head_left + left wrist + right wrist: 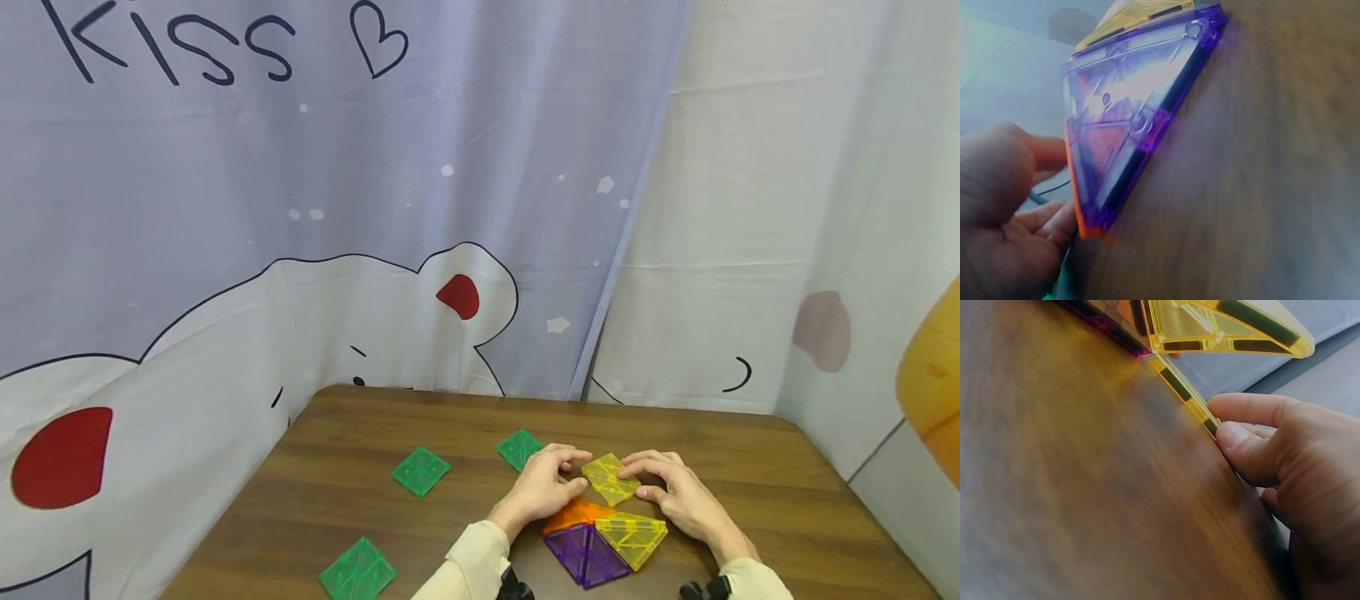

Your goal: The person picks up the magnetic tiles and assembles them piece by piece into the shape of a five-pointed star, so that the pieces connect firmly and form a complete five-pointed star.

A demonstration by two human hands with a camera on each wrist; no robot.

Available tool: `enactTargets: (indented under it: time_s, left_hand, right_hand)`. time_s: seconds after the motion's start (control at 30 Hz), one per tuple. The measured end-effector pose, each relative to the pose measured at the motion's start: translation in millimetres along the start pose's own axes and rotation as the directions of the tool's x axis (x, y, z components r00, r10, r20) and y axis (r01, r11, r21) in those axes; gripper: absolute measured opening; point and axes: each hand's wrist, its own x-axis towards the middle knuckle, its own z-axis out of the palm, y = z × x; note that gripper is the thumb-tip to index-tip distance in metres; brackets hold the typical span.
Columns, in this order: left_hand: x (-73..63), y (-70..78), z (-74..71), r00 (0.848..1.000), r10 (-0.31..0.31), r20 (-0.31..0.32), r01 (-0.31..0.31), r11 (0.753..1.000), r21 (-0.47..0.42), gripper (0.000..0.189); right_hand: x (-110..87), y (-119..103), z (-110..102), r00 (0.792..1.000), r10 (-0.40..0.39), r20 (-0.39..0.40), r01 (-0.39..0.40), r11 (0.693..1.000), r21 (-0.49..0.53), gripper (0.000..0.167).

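Observation:
Orange, purple (585, 554) and yellow triangular magnetic tiles stand joined in a raised, peaked cluster on the table, the orange tile (576, 515) at its back left and the yellow triangle (633, 533) at its right. Just behind lies a yellow square tile (611, 477). My right hand (678, 496) pinches that square's right corner between thumb and fingers. Around its left corner, beside the orange tile, curve the thumb and index finger of my left hand (542, 483). In the left wrist view the purple tile (1129, 106) hides those fingertips, so I cannot tell whether they grip the square.
Three green square tiles lie apart on the brown wooden table (262, 517): one green tile (519, 449) just behind my left hand, another green tile (421, 472) farther left, and a third green tile (358, 571) near the front left. A printed curtain (450, 125) hangs behind the table.

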Motion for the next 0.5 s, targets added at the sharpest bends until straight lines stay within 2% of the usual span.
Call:
enactTargets:
  time_s: [0.1,0.2,0.37,0.5]
  left_hand:
    - [4.1,-0.1,4.0,1.000,-0.009,-0.027,0.011,0.996,0.087,0.044]
    - [7.5,0.1,6.8,0.998,-0.025,-0.064,0.032,0.992,0.120,0.046]
    - [12.8,2.0,10.3,0.994,-0.058,-0.093,0.067,0.993,0.098,0.044]
    - [15.3,4.0,12.7,0.993,-0.070,-0.100,0.078,0.994,0.081,0.042]
  right_hand:
    - [0.2,-0.5,3.2,1.000,-0.015,-0.007,0.015,1.000,0.018,0.041]
    - [0.7,-1.2,5.6,1.000,-0.006,-0.027,0.006,1.000,0.004,0.037]
    - [3.1,-3.2,8.2,0.995,0.064,-0.077,-0.067,0.997,-0.038,0.031]
    - [4.6,-6.0,8.1,0.990,0.105,-0.091,-0.106,0.994,-0.009,0.029]
